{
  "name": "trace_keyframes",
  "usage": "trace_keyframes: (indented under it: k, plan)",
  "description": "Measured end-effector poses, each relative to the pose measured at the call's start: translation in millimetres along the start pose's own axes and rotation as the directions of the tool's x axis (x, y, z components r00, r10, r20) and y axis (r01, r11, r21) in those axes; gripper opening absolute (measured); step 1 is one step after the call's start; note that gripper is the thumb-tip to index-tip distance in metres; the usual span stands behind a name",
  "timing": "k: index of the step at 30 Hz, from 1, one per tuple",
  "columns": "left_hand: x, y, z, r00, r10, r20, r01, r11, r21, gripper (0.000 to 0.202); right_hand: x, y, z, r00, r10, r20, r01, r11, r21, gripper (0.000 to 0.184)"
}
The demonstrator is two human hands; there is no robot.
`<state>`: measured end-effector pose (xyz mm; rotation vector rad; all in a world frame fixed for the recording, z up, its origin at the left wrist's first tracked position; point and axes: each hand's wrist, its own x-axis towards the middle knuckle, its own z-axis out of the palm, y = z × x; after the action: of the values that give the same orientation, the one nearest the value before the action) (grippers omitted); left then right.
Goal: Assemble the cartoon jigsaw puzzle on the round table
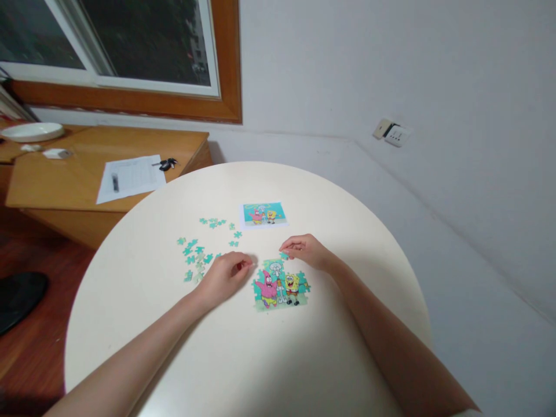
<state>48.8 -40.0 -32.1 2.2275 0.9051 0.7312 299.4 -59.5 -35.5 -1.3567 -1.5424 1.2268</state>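
Note:
A partly joined jigsaw puzzle [278, 289] with a pink starfish, a squid and a yellow sponge figure lies flat on the round table. At its upper edge, my right hand [309, 252] pinches a teal puzzle piece [284, 255], which is close to or touching the joined part. Left of the puzzle, my left hand [226, 274] rests with its fingers curled together; whether a small thing is between the fingertips I cannot make out. Loose teal puzzle pieces [191, 260] are scattered beyond and left of that hand, some partly hidden by it.
A printed reference picture [263, 215] lies behind the puzzle on the white round table [208, 365]. To the left, a wooden desk [82, 174] carries a paper sheet [130, 178], keys [167, 164] and a white dish [32, 132]. The wall has a socket [397, 135].

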Motion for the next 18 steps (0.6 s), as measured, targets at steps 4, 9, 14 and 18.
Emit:
trace_keyframes:
  k: [4,9,14,18]
  plan:
    - [0.2,2.9,1.4,1.000,-0.004,-0.002,0.004,0.999,-0.053,0.019,-2.8,-9.5,10.4,0.998,-0.063,0.017,0.064,0.997,-0.053,0.025]
    - [0.1,7.0,2.5,0.998,0.022,0.052,-0.015,0.992,-0.129,0.020,-6.9,-23.0,26.5,0.990,-0.118,0.071,0.124,0.989,-0.078,0.020]
    - [-0.9,6.5,6.0,0.997,0.033,0.067,-0.018,0.978,-0.207,0.015,-9.6,-29.0,34.1,0.986,-0.142,0.091,0.149,0.985,-0.082,0.019]
    - [-1.8,8.2,6.8,0.997,0.031,0.067,-0.011,0.964,-0.267,0.013,-9.6,-28.4,36.4,0.983,-0.156,0.094,0.163,0.984,-0.073,0.019]
